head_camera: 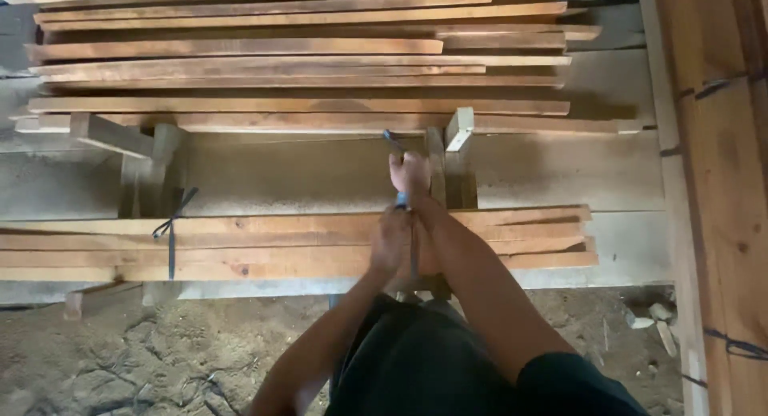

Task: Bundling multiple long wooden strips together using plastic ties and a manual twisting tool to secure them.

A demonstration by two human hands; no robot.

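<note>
Timber stack, far (300,64): long planks piled with their lengths running left to right across my view, resting on short wooden blocks (458,128) over a pale concrete ledge (320,172).

Plank bundle, near (240,244): several long boards laid flat, long axis also left to right, directly under my hands. A dark strap tie (171,224) is knotted round it toward the left end, loose tails hanging.

Upright boards, right edge (720,184): tall planks running top to bottom of my view, crossed by thin dark ties.

Ground (144,360): cracked dry earth below the bundle, with small stone scraps at the right.

My right hand (410,174): farther from me, fist wrapped tight round a blue-grey strap (402,198).

My left hand (392,242): nearer, fingers clenched on the same strap, over the near bundle.

Strap: a narrow band held between my two fists, its long axis running away from me, crosswise to the boards; its far end (392,140) points up toward the far stack, just left of an upright block. Whether it passes under the bundle, I cannot tell.
</note>
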